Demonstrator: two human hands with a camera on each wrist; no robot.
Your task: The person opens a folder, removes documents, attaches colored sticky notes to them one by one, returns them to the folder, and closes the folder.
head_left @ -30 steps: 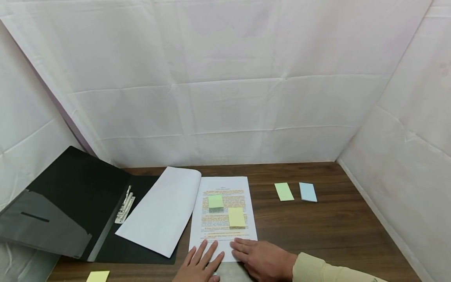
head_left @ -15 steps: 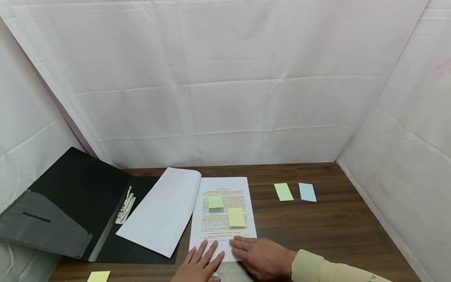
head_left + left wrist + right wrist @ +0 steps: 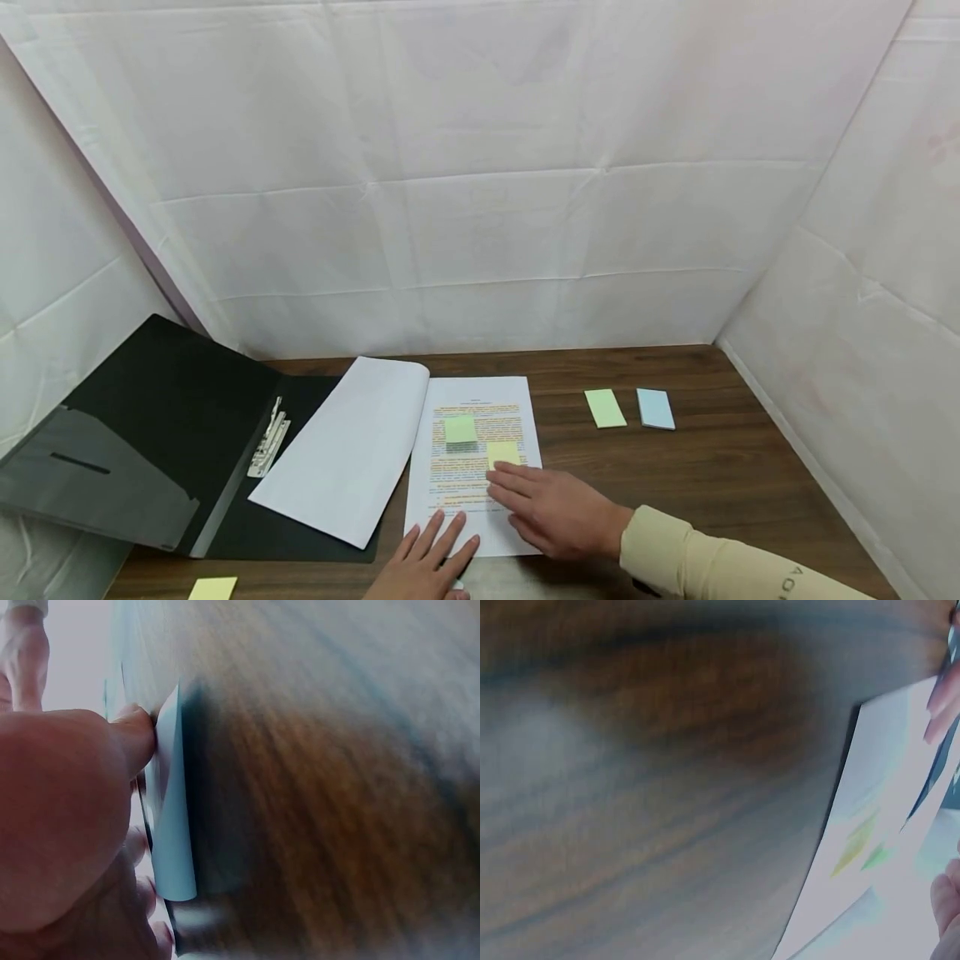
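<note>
**Desk:** Fingers (image 3: 504,487) of the right hand (image 3: 558,517) lie straight and flat on the printed page (image 3: 472,467), their tips touching the lower edge of the yellow sticky note (image 3: 502,452). Nothing is gripped.

**Photographer:** And the other hand?

**Desk:** Left hand (image 3: 423,562), at the bottom of the head view, presses the near edge of the same page with its fingers spread and straight. In the left wrist view the thumb (image 3: 135,739) bears against the paper's edge over the wooden table (image 3: 322,787); it holds nothing.

**Photographer:** Where does the page sit?

**Desk:** Flat on the brown table (image 3: 675,475), right of centre, its text marked with orange highlighting. A green sticky note (image 3: 460,429) is stuck above the yellow one, the two close together but apart. A blank white sheet (image 3: 345,450) is turned over to the left, lying partly on the open black folder (image 3: 157,425), whose metal fastener (image 3: 267,437) shows near the spine.

**Photographer:** Anything else on the table?

**Desk:** A green note pad (image 3: 604,408) and a blue note pad (image 3: 656,409) lie side by side, well to the right of the page. Another yellow pad (image 3: 213,588) sits at the near left edge. The person wears a beige sleeve (image 3: 712,558) on the right arm. The right wrist view is blurred; it shows the page's corner (image 3: 877,847) over dark wood.
</note>
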